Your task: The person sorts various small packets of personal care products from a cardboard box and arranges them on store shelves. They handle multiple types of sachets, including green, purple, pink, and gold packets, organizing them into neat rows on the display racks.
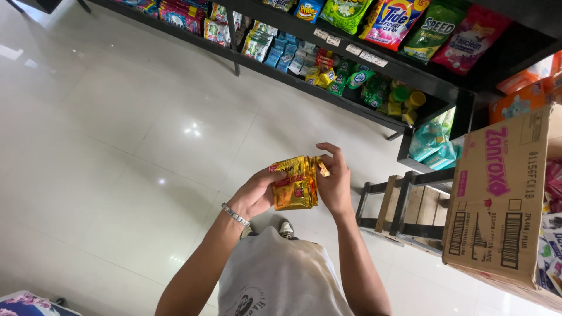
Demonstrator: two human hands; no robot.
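Though their fronts face away, gold sachets (296, 184) in left hand (256, 193) and right hand (335, 181), fingers clamped.

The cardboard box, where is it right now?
In the head view the cardboard box sits at the right edge, tilted, just right of the wooden step stool and below the black shelves of packets.

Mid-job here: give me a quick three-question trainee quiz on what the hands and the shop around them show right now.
1. True or false: both hands hold the stack of gold sachets.
2. Which wrist wears the metal bracelet?
3. The cardboard box sits: A) on the floor tiles B) at the right, beside the wooden step stool.

Key: 1 true: left hand and right hand each keep a grip. 2 left. 3 B.
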